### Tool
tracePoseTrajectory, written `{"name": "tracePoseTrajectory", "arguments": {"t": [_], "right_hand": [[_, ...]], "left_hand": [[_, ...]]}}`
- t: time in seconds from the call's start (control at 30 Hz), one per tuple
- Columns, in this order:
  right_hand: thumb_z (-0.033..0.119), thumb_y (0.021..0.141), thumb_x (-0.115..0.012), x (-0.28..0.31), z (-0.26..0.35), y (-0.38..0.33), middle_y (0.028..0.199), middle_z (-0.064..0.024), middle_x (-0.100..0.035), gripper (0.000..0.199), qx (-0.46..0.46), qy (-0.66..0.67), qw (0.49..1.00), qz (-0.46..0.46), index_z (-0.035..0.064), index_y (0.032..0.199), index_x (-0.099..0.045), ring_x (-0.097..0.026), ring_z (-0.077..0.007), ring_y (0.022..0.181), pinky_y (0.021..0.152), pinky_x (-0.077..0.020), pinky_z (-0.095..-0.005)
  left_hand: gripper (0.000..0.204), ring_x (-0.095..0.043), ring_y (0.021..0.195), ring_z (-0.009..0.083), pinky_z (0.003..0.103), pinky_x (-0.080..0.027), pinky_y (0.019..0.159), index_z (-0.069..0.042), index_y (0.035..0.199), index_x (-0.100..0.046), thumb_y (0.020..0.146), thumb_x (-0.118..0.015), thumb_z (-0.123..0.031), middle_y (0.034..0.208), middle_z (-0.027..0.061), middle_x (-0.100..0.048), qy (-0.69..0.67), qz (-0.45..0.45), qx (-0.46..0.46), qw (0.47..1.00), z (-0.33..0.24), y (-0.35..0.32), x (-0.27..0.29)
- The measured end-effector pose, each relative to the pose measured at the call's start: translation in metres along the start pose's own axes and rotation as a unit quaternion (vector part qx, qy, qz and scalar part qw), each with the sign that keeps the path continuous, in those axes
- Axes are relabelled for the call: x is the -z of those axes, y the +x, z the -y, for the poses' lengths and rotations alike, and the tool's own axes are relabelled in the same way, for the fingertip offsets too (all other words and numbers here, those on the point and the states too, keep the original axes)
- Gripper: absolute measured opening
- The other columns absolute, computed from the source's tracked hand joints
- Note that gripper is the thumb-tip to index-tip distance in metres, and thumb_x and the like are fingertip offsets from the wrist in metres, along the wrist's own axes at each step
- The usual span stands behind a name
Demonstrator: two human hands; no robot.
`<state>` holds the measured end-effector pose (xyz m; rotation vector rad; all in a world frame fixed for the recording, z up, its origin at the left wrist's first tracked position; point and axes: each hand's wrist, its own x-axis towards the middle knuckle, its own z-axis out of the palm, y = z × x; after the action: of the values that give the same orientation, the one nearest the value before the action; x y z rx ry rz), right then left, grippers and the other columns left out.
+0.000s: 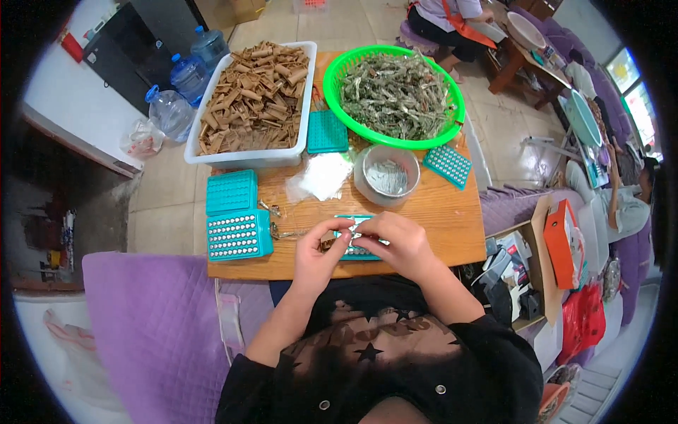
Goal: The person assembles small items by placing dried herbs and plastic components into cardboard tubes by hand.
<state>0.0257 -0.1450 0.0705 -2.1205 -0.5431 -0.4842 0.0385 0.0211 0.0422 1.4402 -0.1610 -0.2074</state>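
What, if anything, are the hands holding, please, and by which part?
The left hand and right hand seem to pinch something small over a teal tray; what, and by which part, cannot be told.

No legible txt, labels, nos. or signs; print (368, 352) on blk shirt (381, 381) too unclear to read.

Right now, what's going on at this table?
A person's left hand and right hand are close together over a teal tray near the front edge of the wooden table; anything between the fingertips is too small to make out. To the left, another tray holds rows of small silvery pieces. Farther back stand a white tub of brown pieces and a green basket of silvery strips.
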Motion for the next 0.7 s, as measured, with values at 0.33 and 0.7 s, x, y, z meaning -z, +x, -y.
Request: {"name": "tracePoseTrajectory", "arguments": {"t": [0.33, 0.7], "right_hand": [[0.007, 0.068, -0.074, 0.007, 0.001, -0.011, 0.071, -0.0065, -0.060, 0.021, -0.131, 0.146, 0.980, 0.032, 0.0022, 0.084, -0.061, -0.060, -0.0132, 0.063, 0.056, -0.0490, -0.0254], [0.002, 0.079, -0.065, -0.004, 0.001, -0.024, 0.084, -0.0023, -0.059, 0.013, -0.336, 0.394, 0.855, -0.001, -0.0001, 0.089, -0.057, -0.057, -0.0090, 0.077, 0.069, -0.0458, -0.0222]], "left_hand": [[0.018, -0.048, 0.065, 0.0041, 0.017, -0.037, 0.054, -0.001, 0.098, -0.057, 0.081, -0.061, -0.003, 0.085, 0.0007, -0.057, -0.032, 0.042, -0.030, 0.998, 0.013, -0.009, -0.004], [0.034, -0.050, 0.089, 0.0160, 0.031, -0.042, 0.078, 0.000, 0.116, -0.046, 0.089, -0.051, -0.022, 0.104, 0.0074, -0.049, -0.238, 0.078, 0.074, 0.965, 0.025, -0.012, 0.001]]}}
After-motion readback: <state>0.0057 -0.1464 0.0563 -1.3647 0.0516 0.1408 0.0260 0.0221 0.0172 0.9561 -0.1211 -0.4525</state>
